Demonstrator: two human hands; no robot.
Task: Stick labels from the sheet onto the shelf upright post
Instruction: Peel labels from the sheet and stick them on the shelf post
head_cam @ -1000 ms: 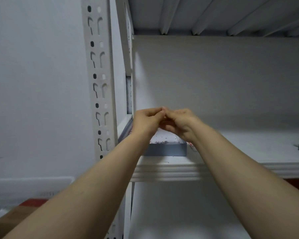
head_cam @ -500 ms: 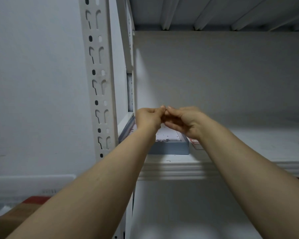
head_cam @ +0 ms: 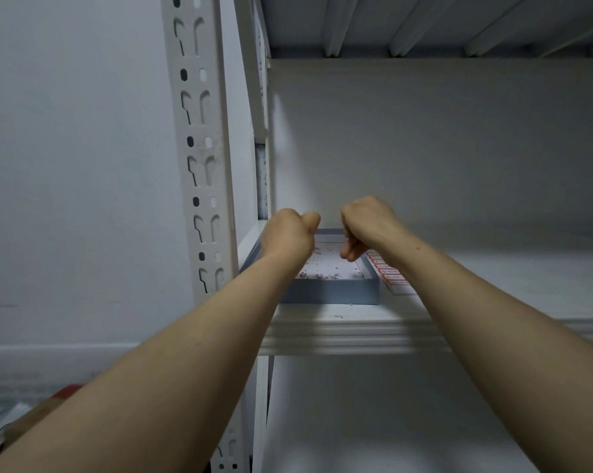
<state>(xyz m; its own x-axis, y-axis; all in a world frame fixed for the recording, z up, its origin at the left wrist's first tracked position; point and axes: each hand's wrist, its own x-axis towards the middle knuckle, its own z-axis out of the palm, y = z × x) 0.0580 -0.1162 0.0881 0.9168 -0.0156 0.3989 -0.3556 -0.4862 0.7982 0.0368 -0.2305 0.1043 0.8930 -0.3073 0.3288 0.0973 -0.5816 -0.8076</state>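
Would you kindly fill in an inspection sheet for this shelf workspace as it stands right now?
Surface: white shelf board, carrying the tray and the sheet.
Job's things: label sheet with red-edged labels lies flat just right of the tray, partly hidden by the right wrist; slotted upright post stands at the left.
Clutter: grey tray holding white paper strewn with small scraps.
Hands: left hand and right hand are apart above the tray, fingers curled; whether either grip holds a label cannot be told.
Cables: nothing seen.
Surroundings: white wall at left; cardboard box at lower left.
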